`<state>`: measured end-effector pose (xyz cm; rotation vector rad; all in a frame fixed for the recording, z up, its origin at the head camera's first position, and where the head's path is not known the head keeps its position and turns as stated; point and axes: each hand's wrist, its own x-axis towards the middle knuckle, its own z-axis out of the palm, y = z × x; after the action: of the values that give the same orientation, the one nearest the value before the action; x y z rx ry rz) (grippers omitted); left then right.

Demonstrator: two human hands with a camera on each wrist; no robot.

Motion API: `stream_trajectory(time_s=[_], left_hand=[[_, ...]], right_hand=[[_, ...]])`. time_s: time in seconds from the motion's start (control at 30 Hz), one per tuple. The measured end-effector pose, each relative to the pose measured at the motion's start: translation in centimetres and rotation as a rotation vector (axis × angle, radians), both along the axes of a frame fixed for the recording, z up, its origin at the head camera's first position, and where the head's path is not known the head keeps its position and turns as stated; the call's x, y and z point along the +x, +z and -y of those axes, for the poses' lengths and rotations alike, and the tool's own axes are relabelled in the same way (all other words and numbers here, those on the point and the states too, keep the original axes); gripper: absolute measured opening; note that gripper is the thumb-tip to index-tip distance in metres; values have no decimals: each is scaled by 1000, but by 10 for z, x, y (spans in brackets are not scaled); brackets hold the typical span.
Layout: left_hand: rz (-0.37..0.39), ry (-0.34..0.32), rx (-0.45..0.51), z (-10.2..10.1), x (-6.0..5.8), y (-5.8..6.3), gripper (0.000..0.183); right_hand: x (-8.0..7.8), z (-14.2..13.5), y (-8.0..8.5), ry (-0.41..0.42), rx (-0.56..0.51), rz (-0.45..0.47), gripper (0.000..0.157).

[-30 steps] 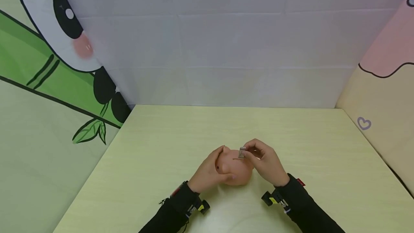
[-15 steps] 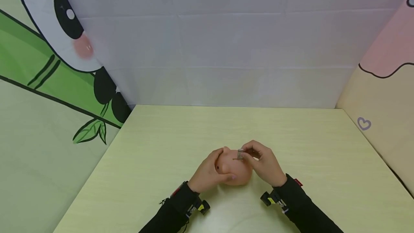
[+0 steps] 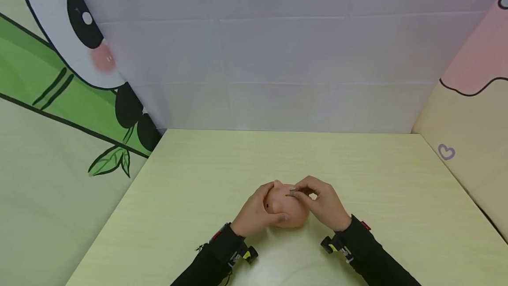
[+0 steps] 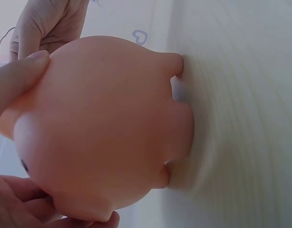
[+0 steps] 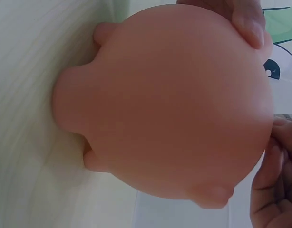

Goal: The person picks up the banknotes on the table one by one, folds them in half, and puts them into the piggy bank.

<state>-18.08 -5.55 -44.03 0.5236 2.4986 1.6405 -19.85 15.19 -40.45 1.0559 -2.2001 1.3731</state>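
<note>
A pink piggy bank [image 3: 294,213] stands on its feet on the table, its snout end toward the left. My left hand [image 3: 255,211] grips that end, the thumb on the near side and the fingers round the far side. Above the bank, my right hand [image 3: 322,202] pinches what looks like a small folded banknote [image 3: 293,190] between thumb and fingertips. The note sits at the slot [image 3: 288,195] on top, and how deep it goes in is hidden. In the right wrist view only an edge of the note [image 5: 285,116] shows past the pink body [image 5: 170,104].
The pale wooden table [image 3: 222,158] reaches back to a white cloth wall [image 3: 274,52]. Printed side panels with a panda, green bamboo [image 3: 59,74] and a small heart [image 3: 446,152] flank it. A small camera sits on each wrist.
My right hand has come down and slightly left, and less of the banknote shows above the slot. The left hand and the piggy bank have stayed nearly still.
</note>
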Motion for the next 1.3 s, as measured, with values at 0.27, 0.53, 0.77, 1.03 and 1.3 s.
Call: stream_trajectory(time_s=[0.27,0.53,0.77,1.03,1.3], left_hand=[[-31,-2,-3,2,-1,-6,89],[-5,-2,-6,2,1,-6,87],[-17,-17,2,4,3,-6,87],[-40,-18,-22,5,5,-5,90],[-40,-21,-21,7,7,-4,90]], right_hand=[[-7,-4,-18,-20,41,-6,14],[8,1,6,2,1,-13,17],[-6,-2,-16,1,-23,-51,14],[-4,-1,-18,-36,21,-99,12],[-2,1,-20,-45,68,-129,13]])
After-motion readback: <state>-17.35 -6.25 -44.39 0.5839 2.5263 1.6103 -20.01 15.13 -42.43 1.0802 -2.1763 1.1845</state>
